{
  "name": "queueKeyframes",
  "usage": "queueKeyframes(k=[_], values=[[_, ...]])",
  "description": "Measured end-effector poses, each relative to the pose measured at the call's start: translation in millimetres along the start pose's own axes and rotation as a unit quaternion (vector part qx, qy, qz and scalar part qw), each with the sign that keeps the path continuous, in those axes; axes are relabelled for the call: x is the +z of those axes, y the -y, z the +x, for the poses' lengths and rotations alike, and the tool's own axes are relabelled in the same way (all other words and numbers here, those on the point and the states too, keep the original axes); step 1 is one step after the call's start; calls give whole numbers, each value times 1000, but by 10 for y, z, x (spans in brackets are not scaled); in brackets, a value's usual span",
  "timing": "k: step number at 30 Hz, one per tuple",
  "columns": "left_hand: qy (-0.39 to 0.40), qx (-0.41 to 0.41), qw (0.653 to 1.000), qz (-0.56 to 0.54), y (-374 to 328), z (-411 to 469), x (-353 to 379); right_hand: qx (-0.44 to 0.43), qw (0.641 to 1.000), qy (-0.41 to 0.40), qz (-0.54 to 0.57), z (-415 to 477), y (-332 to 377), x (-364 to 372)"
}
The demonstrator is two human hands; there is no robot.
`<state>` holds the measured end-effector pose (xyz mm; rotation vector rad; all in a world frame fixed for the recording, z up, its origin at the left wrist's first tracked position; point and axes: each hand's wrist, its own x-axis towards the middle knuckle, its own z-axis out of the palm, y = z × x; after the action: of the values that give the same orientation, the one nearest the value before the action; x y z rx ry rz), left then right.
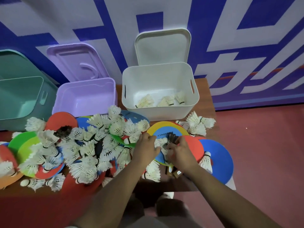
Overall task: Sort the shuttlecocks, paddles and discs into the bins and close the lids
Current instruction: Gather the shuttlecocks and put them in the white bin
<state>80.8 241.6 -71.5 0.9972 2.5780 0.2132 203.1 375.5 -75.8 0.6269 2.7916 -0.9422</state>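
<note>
Dim, soft-focus view with violet cast, wide-angle bending at edges, faint motion blur.

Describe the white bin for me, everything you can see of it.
The white rectangular plastic bin stands upright and open at the back right of the brown wooden table, right of the purple plastic bin. It has rounded corners, smooth walls and a slot handle in each short side. Its white lid is off, propped upright behind it against the blue-and-white wall. A few white feather shuttlecocks lie on its floor.
</note>
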Motion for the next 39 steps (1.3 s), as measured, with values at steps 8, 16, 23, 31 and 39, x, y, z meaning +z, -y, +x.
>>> queueKeyframes(k=[8, 16, 23, 31, 39], values=[[15, 50, 995, 86, -133, 25, -128, 10, 999, -32, 38, 44, 19, -56], [-6, -198, 753, -628, -17, -140, -675, 109, 949, -87, 282, -102, 124, -377], [39, -250, 550, -796, 175, -261, -628, 162, 813, -136, 542, -214, 400, -451], [20, -233, 517, -824, 164, -223, -554, 116, 828, -164, 523, -226, 778, -281], [66, -77, 821, -562, 335, -308, -657, 143, 811, -176, 539, -229, 820, -243]])
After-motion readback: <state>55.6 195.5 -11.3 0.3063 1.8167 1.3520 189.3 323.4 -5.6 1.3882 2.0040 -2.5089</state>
